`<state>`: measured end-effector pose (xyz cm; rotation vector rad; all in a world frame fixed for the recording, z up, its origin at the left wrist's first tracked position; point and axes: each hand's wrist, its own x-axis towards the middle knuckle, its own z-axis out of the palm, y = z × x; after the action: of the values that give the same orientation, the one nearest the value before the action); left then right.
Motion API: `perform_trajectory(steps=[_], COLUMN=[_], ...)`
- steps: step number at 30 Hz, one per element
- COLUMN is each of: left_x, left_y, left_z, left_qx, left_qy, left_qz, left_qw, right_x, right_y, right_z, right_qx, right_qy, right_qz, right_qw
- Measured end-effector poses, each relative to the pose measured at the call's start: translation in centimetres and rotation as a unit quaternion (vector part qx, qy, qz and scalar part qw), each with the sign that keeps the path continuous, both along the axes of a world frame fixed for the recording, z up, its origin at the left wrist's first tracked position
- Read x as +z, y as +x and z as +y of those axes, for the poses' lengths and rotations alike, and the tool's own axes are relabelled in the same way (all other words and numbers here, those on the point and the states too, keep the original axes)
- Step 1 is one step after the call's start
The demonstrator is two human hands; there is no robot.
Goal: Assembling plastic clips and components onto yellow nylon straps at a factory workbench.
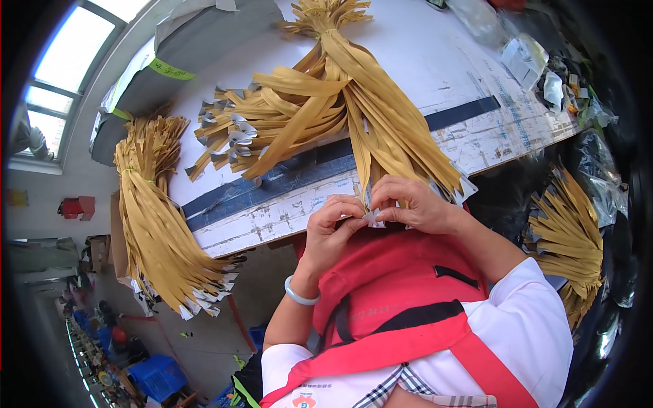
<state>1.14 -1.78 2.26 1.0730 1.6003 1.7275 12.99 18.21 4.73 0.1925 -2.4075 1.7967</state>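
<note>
Close to my chest, at the table's near edge, my left hand (333,230) and my right hand (416,205) meet fingertip to fingertip. Both are closed in a pinch on the small whitish end (373,217) of a tan strip that looks like zipper tape. Its finer detail is hidden by my fingers. From there the strip runs up into a large tied bundle of tan strips (391,115), which lies across the table. Many loops with grey-white ends (239,139) fan out from that bundle to the left.
The white, worn table (286,221) carries dark blue bands (462,112) near its front edge. Another tied bundle (153,211) hangs over the left end. More tan strips (568,238) lie at the right. Plastic bags and scraps (527,61) crowd the far right corner.
</note>
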Motion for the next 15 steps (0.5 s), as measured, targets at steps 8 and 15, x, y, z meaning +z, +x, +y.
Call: perform_trajectory(steps=[8,15], left_x=[0.0,0.7], left_y=[-0.4,-1.6], left_z=[-0.1,-0.1], left_qx=[-0.011,-0.106], left_qy=[0.012,0.042], left_qz=[-0.054,-0.256], left_qw=[0.998,0.96], right_x=[1.5,1.4], right_y=[-1.4,-2.1], right_z=[-0.2,-0.7], right_qx=[0.058,0.049], right_qy=[-0.017,-0.252], right_qz=[-0.096,-0.174], right_qw=[0.993,0.951])
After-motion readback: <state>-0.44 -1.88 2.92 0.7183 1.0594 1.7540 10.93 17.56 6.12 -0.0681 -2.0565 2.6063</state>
